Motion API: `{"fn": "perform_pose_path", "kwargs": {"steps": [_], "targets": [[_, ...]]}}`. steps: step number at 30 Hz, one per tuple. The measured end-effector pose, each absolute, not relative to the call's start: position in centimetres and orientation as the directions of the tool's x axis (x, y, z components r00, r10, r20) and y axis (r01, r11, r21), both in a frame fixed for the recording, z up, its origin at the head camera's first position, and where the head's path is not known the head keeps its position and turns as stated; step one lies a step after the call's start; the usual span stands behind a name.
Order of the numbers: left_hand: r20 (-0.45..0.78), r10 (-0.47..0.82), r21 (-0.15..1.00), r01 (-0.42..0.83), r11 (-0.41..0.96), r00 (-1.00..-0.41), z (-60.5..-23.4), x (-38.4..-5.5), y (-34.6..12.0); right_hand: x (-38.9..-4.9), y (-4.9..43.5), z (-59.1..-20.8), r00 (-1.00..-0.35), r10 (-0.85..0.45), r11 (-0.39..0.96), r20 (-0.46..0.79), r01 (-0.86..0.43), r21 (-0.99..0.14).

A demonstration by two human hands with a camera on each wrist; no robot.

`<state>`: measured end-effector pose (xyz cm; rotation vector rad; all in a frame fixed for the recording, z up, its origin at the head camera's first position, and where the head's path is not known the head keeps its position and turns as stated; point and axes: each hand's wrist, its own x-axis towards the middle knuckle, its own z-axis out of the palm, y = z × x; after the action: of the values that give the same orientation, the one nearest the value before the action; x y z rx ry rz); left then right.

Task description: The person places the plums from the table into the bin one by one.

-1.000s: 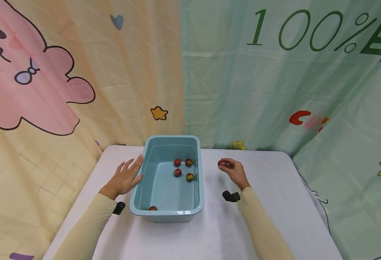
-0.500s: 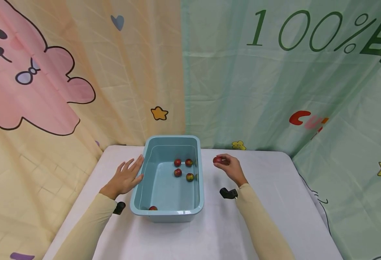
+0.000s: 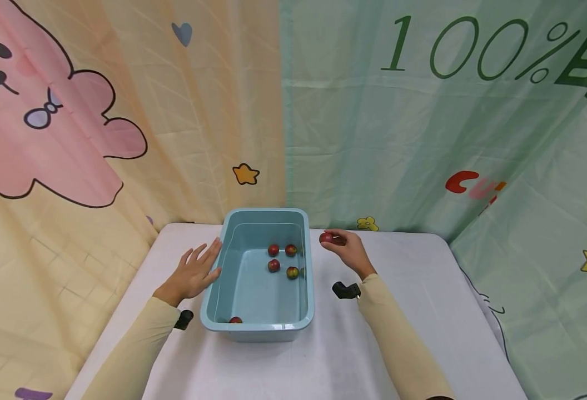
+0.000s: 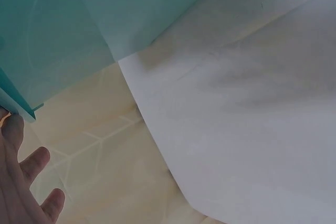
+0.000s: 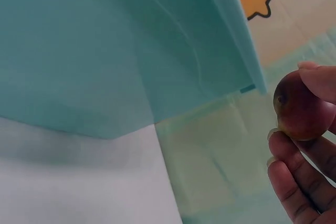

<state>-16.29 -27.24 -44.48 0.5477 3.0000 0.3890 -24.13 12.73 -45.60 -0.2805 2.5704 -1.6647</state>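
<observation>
Between the thumb and fingertips of my right hand [image 3: 354,254] I pinch a small round red fruit [image 5: 296,111], just right of the far right rim of the pale blue plastic tub [image 3: 257,327] in the head view. The right wrist view shows the fruit close up, dark red and smooth, beside the tub's outer wall. My left hand [image 3: 189,278] rests with spread, straight fingers against the tub's left rim. Inside, several red and partly green fruits [image 3: 273,265] lie toward the right side. One more fruit [image 3: 235,320] is half hidden behind the near rim.
A white-covered table [image 3: 413,311] carries the tub. Printed curtains [image 3: 343,139] hang close behind and along the sides. Black wrist devices [image 3: 346,290] sit on both forearms.
My right hand has moved left and a little away from me with the fruit, closer to the tub's right rim. The left hand and the tub stay in place.
</observation>
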Motion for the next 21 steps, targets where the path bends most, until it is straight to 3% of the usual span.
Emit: {"fn": "perform_pose_path", "kwargs": {"steps": [21], "targets": [[-0.029,0.351,0.277,0.329,0.903,-0.936,-44.6,-16.3,-27.3,-24.4,8.4,-41.9,-0.914,-0.396,0.418,0.093,-0.269,-0.867]]}}
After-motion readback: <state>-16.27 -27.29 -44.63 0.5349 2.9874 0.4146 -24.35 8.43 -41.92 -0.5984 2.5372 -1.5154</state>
